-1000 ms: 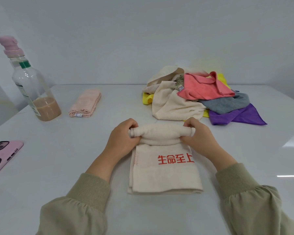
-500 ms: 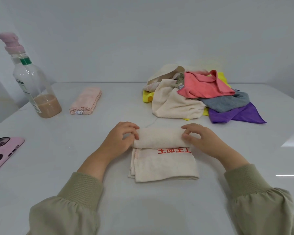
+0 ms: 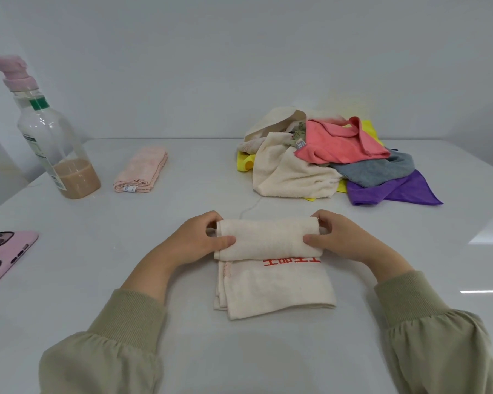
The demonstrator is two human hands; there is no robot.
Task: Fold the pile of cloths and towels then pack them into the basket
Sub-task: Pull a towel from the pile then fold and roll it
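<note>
While left hand [image 3: 194, 247] and right hand [image 3: 349, 243] grasp opposite ends of half-rolled towel [image 3: 273, 282], centre frame, roll axis runs left-right; unrolled part lies below fingers [image 3: 211, 218].

Both hands — cream towel [image 3: 273, 277] roll

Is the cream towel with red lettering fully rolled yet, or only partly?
Partly. The left hand and right hand grip a roll at the far end of the cream towel; its near half lies flat.
</note>
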